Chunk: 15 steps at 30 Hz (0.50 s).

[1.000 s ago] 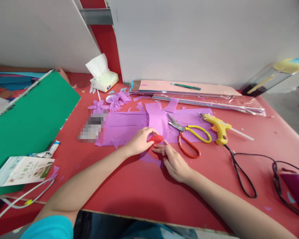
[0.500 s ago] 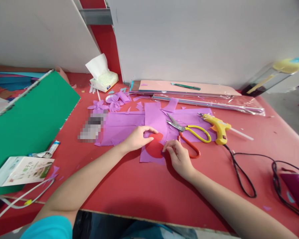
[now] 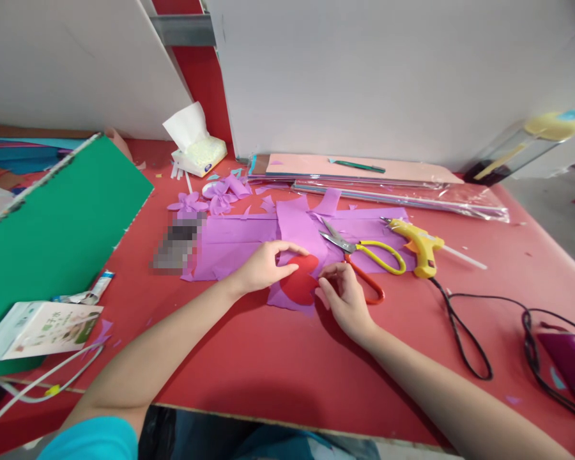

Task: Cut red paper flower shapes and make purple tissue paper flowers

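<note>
A rounded red cut-out [image 3: 299, 281] lies over a strip of purple paper [image 3: 292, 220] in the middle. My left hand [image 3: 271, 265] holds the cut-out's upper left edge between thumb and fingers. At its right edge is my right hand [image 3: 342, 297], fingers bent together near the purple paper; what they pinch, if anything, is too small to make out. More purple sheets [image 3: 239, 231] spread left and right beneath. Open scissors [image 3: 352, 248] with one yellow and one red handle rest just beyond my right hand.
A yellow glue gun [image 3: 424, 246] with a black cord lies right of the scissors. Purple paper flowers [image 3: 189, 204] and a tissue pack [image 3: 202, 156] sit at the back left. A green board [image 3: 67, 236] leans in on the left. Wrapped sheets [image 3: 402, 198] line the back.
My right hand has shifted slightly right and up. The red cut-out's shape looks rounder, and the purple paper's near edge has moved up a little. My left hand has barely moved.
</note>
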### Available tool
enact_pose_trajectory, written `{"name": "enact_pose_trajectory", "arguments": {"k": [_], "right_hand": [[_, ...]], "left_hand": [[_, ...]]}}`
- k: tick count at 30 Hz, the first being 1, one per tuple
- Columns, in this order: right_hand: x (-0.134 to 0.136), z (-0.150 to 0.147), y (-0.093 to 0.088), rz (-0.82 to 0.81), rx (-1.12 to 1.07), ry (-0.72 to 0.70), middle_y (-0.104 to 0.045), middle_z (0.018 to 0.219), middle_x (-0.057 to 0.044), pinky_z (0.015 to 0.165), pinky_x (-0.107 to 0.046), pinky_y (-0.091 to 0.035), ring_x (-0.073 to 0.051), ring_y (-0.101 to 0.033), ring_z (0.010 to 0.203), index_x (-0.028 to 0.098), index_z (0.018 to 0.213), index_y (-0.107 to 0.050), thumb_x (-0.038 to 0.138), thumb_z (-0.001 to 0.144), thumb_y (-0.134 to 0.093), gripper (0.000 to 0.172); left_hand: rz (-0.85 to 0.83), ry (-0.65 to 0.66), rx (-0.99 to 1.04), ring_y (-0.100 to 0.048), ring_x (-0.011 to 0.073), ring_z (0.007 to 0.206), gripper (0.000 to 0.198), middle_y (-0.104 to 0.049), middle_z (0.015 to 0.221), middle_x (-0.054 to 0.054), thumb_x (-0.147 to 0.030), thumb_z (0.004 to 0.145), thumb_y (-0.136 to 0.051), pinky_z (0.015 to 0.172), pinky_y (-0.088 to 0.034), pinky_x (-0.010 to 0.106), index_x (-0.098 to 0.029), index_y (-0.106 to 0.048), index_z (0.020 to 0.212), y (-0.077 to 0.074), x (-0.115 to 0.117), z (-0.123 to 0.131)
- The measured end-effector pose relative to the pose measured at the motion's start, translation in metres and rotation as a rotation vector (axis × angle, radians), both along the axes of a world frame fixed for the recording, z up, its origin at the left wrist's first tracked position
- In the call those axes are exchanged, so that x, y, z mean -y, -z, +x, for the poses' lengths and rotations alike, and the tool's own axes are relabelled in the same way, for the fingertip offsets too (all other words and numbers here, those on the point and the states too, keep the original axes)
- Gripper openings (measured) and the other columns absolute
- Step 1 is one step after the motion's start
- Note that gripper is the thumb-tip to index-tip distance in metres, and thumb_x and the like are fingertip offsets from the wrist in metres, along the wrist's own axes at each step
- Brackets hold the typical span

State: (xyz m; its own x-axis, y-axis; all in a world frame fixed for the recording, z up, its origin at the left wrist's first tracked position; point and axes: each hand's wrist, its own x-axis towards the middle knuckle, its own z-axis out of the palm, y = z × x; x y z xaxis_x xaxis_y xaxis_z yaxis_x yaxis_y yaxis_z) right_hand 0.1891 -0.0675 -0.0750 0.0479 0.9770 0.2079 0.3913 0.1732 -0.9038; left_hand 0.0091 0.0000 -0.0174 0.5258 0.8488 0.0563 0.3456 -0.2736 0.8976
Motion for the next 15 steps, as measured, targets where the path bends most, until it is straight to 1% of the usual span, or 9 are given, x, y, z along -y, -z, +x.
{"name": "enact_pose_trajectory", "arguments": {"k": [3,5,6,8,9,10,11,13,15], "right_hand": [[0.0004,-0.0007,0.0002,-0.018,0.003,-0.020,-0.055,0.079,-0.002,0.067,-0.032,-0.048,-0.016,-0.057,0.073,0.022,0.086,-0.043,0.023,0.081,-0.051,0.009],[0.0006,-0.0009,-0.0003,-0.017,0.008,-0.029,-0.057,0.077,-0.001,0.066,-0.032,-0.048,-0.016,-0.057,0.071,0.022,0.086,-0.044,0.022,0.080,-0.051,0.009],[0.0007,-0.0009,-0.0005,-0.014,0.011,-0.031,-0.057,0.077,-0.001,0.066,-0.032,-0.048,-0.016,-0.057,0.071,0.022,0.086,-0.044,0.022,0.079,-0.051,0.009],[0.0005,-0.0007,-0.0010,-0.002,0.015,-0.034,-0.058,0.075,-0.001,0.066,-0.032,-0.048,-0.016,-0.058,0.071,0.022,0.085,-0.045,0.020,0.079,-0.051,0.009],[0.0003,-0.0006,-0.0011,0.004,0.015,-0.036,-0.058,0.075,-0.001,0.066,-0.031,-0.048,-0.016,-0.058,0.071,0.022,0.084,-0.045,0.020,0.078,-0.051,0.009],[0.0001,-0.0005,-0.0011,0.008,0.015,-0.038,-0.058,0.074,-0.001,0.066,-0.031,-0.048,-0.016,-0.058,0.071,0.022,0.084,-0.045,0.019,0.078,-0.051,0.008],[-0.0002,-0.0004,-0.0011,0.011,0.015,-0.039,-0.057,0.074,-0.001,0.066,-0.031,-0.048,-0.016,-0.057,0.070,0.022,0.084,-0.045,0.019,0.078,-0.051,0.008],[-0.0007,-0.0003,-0.0010,0.011,0.017,-0.040,-0.057,0.073,-0.001,0.065,-0.030,-0.048,-0.016,-0.057,0.069,0.022,0.083,-0.045,0.018,0.078,-0.050,0.008],[-0.0011,-0.0003,-0.0006,0.003,0.019,-0.045,-0.057,0.072,0.000,0.064,-0.030,-0.047,-0.016,-0.057,0.069,0.022,0.083,-0.045,0.018,0.078,-0.050,0.008]], "left_hand": [[0.010,-0.006,0.008,-0.058,0.0168,0.100,0.027,-0.066,0.103,0.006,-0.010,0.071,-0.057,0.093,-0.042,0.033,-0.014,-0.062,0.096,-0.0010,0.0001,-0.0002],[0.013,-0.009,-0.003,-0.059,0.0167,0.098,0.027,-0.065,0.103,0.005,-0.011,0.071,-0.057,0.090,-0.044,0.031,-0.016,-0.062,0.097,-0.0009,0.0004,-0.0005],[0.005,-0.014,-0.016,-0.060,0.0159,0.092,0.028,-0.066,0.102,0.005,-0.012,0.071,-0.057,0.085,-0.047,0.029,-0.016,-0.062,0.098,-0.0005,0.0006,-0.0006],[-0.035,-0.023,-0.046,-0.062,0.0113,0.067,0.030,-0.067,0.094,0.004,-0.015,0.073,-0.056,0.064,-0.051,0.023,-0.018,-0.060,0.103,0.0007,0.0013,-0.0012],[-0.061,-0.026,-0.054,-0.058,0.0082,0.054,0.032,-0.067,0.088,0.003,-0.017,0.074,-0.056,0.052,-0.049,0.020,-0.018,-0.059,0.105,0.0014,0.0017,-0.0015],[-0.080,-0.027,-0.060,-0.052,0.0055,0.044,0.033,-0.066,0.082,0.001,-0.018,0.074,-0.055,0.042,-0.044,0.017,-0.019,-0.057,0.108,0.0021,0.0019,-0.0018],[-0.086,-0.030,-0.061,-0.046,0.0038,0.038,0.034,-0.065,0.078,0.000,-0.019,0.075,-0.055,0.036,-0.038,0.016,-0.019,-0.057,0.109,0.0028,0.0020,-0.0021],[-0.069,-0.039,-0.061,-0.044,0.0031,0.037,0.035,-0.064,0.078,0.000,-0.020,0.075,-0.056,0.032,-0.033,0.015,-0.020,-0.056,0.110,0.0037,0.0019,-0.0025],[-0.040,-0.050,-0.066,-0.046,0.0038,0.041,0.035,-0.064,0.086,0.001,-0.020,0.075,-0.056,0.034,-0.035,0.016,-0.020,-0.056,0.110,0.0039,0.0015,-0.0025]]}}
